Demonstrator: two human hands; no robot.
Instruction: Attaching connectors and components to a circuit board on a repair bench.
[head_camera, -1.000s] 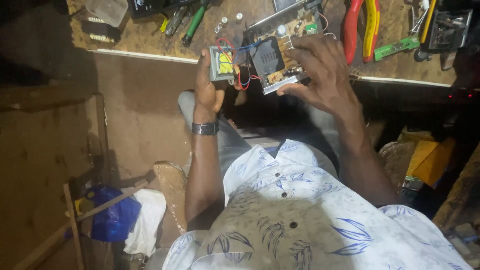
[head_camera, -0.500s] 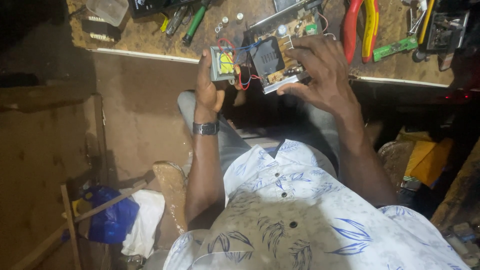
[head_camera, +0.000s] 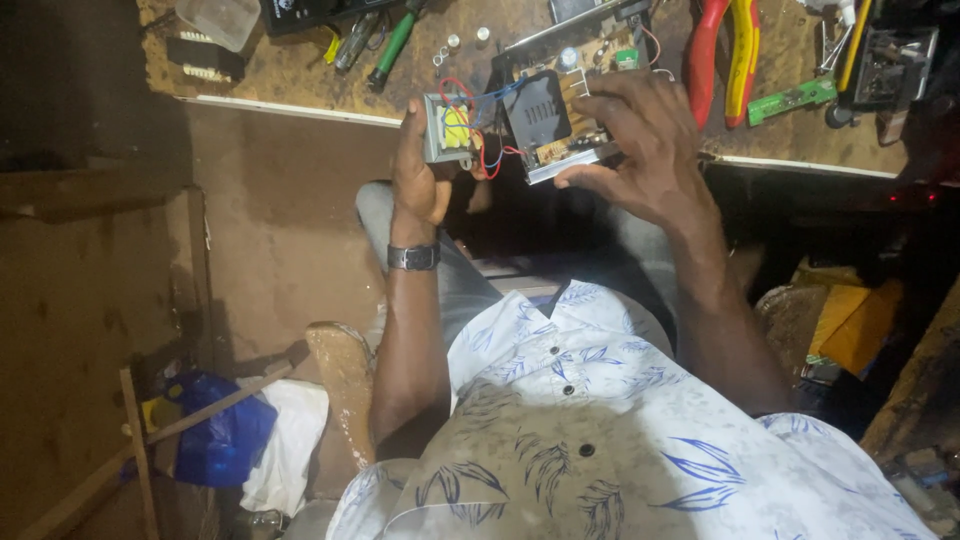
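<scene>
From the head camera, looking straight down: the left hand (head_camera: 420, 175), a dark watch (head_camera: 414, 257) on its wrist, is closed around a small grey transformer (head_camera: 447, 128) with a yellow wrapped core. Red and blue wires (head_camera: 484, 150) run from the transformer to a circuit board (head_camera: 555, 120) just beside it. The right hand (head_camera: 650, 150) grips that board, thumb under its near edge and fingers spread over its far side. Both parts are held up in the air at the near edge of the table (head_camera: 290, 75).

The table is a worn, stained brown surface with a pale strip along its front edge. On it lie red and yellow pliers (head_camera: 722, 55), a green-handled screwdriver (head_camera: 392, 48), a narrow green board strip (head_camera: 792, 100), a clear plastic tub (head_camera: 220, 18) and a few small metal caps (head_camera: 462, 40).

Below the table the room is dim. The floor (head_camera: 90, 330) is bare brown dirt or concrete. At lower left a blue plastic bag (head_camera: 222, 438) and a white cloth (head_camera: 290, 440) sit against thin wooden sticks (head_camera: 140, 450). Yellow cardboard (head_camera: 850, 325) shows at the right.
</scene>
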